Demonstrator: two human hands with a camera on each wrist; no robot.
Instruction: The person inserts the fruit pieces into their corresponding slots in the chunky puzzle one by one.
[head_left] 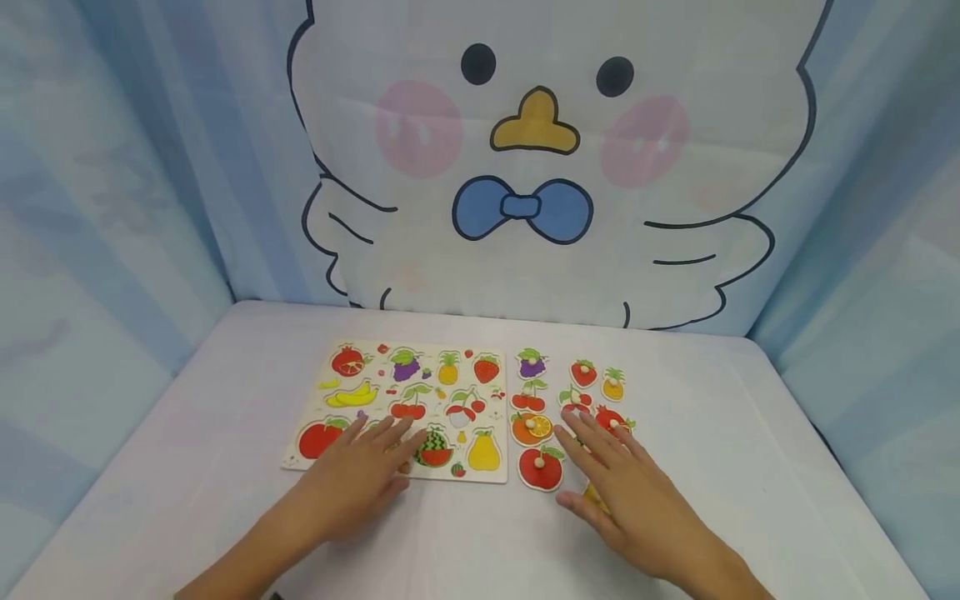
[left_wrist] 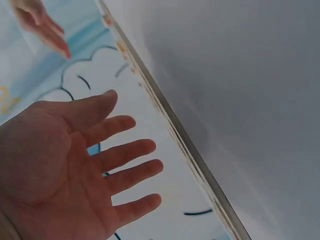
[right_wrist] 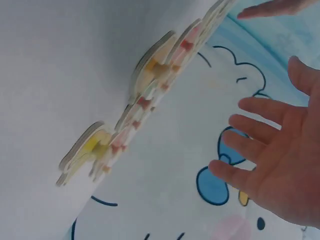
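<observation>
A fruit puzzle board (head_left: 442, 400) lies flat on the table, printed with bananas, grapes, a pear and other fruit. My left hand (head_left: 360, 471) hovers over its near left part, fingers spread, hiding some pictures. Right of the board lie several loose knobbed pieces: grapes (head_left: 532, 363), cherries (head_left: 528, 397), an orange (head_left: 532, 428), an apple (head_left: 540, 468), a strawberry (head_left: 583, 373) and a pineapple (head_left: 612, 384). Above the nearest pieces is my right hand (head_left: 633, 500), fingers straight, partly covering a yellow piece (right_wrist: 89, 145). Both wrist views show the palms holding nothing.
The white table (head_left: 750, 467) meets a cloth backdrop (head_left: 525, 275) with a cartoon bird behind the board. Blue curtains (head_left: 112, 208) hang at the left and right sides.
</observation>
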